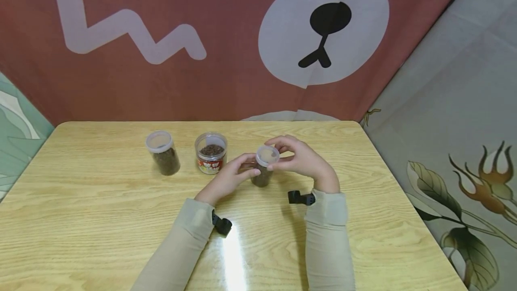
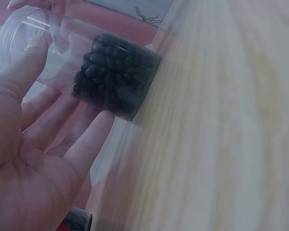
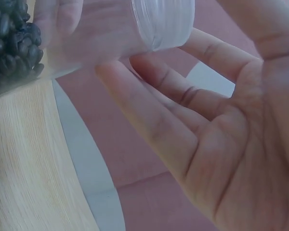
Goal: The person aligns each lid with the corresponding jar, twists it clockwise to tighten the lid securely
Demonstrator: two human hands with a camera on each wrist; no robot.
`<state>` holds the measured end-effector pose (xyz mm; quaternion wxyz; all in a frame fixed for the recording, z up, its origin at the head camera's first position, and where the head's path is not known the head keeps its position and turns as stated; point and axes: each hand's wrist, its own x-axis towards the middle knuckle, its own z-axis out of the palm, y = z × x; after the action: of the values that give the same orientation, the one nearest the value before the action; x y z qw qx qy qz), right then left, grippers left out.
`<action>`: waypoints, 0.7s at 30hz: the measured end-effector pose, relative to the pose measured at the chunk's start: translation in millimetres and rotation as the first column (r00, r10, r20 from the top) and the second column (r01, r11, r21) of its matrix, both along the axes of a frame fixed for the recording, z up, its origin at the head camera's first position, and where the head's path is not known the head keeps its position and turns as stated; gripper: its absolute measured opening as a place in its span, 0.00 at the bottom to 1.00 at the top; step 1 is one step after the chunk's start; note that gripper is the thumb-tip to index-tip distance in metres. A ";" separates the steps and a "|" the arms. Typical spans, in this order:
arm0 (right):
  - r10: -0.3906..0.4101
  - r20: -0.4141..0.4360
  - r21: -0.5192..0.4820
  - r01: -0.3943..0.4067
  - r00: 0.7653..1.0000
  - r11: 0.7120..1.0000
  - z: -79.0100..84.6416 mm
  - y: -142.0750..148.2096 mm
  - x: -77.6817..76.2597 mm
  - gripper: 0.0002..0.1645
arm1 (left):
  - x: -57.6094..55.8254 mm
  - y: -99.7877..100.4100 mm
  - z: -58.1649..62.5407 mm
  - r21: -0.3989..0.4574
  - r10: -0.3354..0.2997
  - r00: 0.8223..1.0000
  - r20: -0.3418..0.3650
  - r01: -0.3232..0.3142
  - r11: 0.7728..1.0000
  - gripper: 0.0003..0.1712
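A clear plastic jar (image 1: 261, 178), partly filled with dark oval beans (image 2: 118, 74), stands upright on the table. My left hand (image 1: 229, 176) holds its side from the left, thumb near the top and fingers behind the clear wall. At the top, my right hand (image 1: 302, 160) grips the whitish, see-through lid (image 1: 267, 155) between thumb and fingers. The right wrist view shows the fingers of the right hand (image 3: 216, 130) curved under the lid's edge (image 3: 171, 21). The lid sits on the jar.
To the left stands a wide clear jar (image 1: 210, 165) with a red label, brown contents and no visible lid. Farther left is a lidded jar (image 1: 166, 161) of dark contents. Wooden table (image 1: 101, 219) runs up to a reddish-brown printed cloth (image 1: 161, 89).
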<state>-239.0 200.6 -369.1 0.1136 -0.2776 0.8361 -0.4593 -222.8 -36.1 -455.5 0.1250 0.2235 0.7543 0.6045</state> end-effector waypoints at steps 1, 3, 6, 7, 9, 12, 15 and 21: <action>0.003 0.011 -0.008 -0.003 1.000 1.000 0.1 0.4 0.1 0.32 | 0.1 0.0 0.0 0.002 0.000 1.000 0.000 0.000 1.000 0.27; 0.014 0.031 -0.025 -0.013 0.999 1.000 0.0 1.7 0.0 0.31 | 0.0 0.2 -0.4 0.007 -0.001 1.000 -0.004 0.001 1.000 0.27; 0.028 0.057 -0.045 -0.025 0.998 0.999 -0.1 3.2 0.2 0.28 | 0.5 0.3 -0.4 0.011 -0.001 1.000 -0.014 0.001 1.000 0.28; 0.031 0.065 -0.049 -0.028 0.997 0.998 -0.1 3.6 0.3 0.28 | 0.4 0.3 -0.5 0.010 0.001 1.000 -0.015 0.000 1.000 0.28; 0.031 0.076 -0.051 -0.028 0.997 0.998 -0.3 4.5 0.0 0.27 | 0.6 0.3 -0.5 0.011 -0.001 1.000 -0.020 0.001 1.000 0.28; 0.028 0.088 -0.047 -0.024 0.996 0.999 0.1 5.3 0.0 0.26 | 0.5 0.4 -0.6 0.012 -0.001 1.000 -0.019 0.001 1.000 0.27; 0.022 0.096 -0.040 -0.018 0.995 0.999 0.0 6.0 0.0 0.25 | 0.3 0.6 -1.1 0.016 -0.005 1.000 -0.024 0.005 1.000 0.27; 0.007 0.103 -0.035 -0.004 0.995 0.999 -0.4 5.5 -0.2 0.25 | -0.3 1.2 -2.6 0.025 -0.001 1.000 -0.026 0.002 1.000 0.27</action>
<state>-239.3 206.2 -369.4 0.1531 -0.2577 0.8202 -0.4873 -223.0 -34.9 -458.1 0.1128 0.2335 0.7481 0.6108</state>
